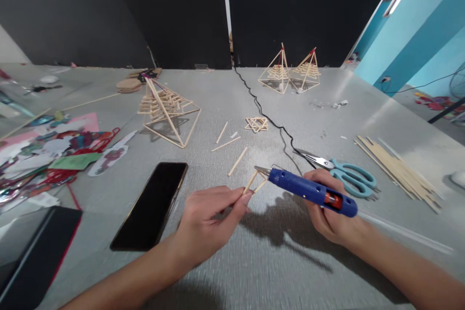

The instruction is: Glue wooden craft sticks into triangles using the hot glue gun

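Between the thumb and fingers of my left hand [214, 218] is a small frame of wooden sticks [249, 182], joined at an angle. My right hand [327, 203] is wrapped round a blue hot glue gun [308, 189], its metal nozzle at the tip of the sticks. Whether nozzle and wood touch, I cannot tell. Just beyond lie loose short sticks, one [238, 161] closest to my left hand. A small star made of sticks [256, 124] rests flat behind them.
A black phone [150, 206] lies left of my left hand. Blue-handled scissors [348, 177] and a bundle of wooden strips [397, 172] are at the right. Stick pyramids stand farther back, one [169, 109] at left. A black cord [254, 99] crosses the table; paper scraps [80, 145] cover the left.
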`<state>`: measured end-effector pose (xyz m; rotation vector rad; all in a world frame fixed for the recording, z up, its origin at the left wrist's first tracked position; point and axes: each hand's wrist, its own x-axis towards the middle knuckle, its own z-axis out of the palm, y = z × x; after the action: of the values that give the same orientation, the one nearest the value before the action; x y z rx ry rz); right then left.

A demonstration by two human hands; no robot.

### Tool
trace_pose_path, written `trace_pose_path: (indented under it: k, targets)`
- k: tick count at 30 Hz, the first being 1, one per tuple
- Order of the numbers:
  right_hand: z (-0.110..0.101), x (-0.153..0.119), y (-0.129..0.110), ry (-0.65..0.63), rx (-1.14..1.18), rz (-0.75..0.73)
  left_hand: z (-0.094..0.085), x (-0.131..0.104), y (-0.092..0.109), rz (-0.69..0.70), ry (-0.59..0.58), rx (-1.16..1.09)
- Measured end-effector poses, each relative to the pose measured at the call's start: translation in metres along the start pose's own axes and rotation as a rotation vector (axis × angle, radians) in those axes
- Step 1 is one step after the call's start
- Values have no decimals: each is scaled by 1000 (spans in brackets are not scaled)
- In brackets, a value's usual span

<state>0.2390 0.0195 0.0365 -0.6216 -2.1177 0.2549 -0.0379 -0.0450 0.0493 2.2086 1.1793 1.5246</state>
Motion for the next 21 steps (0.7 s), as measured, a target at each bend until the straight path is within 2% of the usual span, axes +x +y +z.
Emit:
trace_pose_path:
  k: [7, 21]
  targets:
    - [-1, -2, 3, -32, -4, 12, -2, 0, 1, -13, -2, -8]
    - [2, -5, 3, -16, -1, 17, -1, -1, 0, -20, -2, -6]
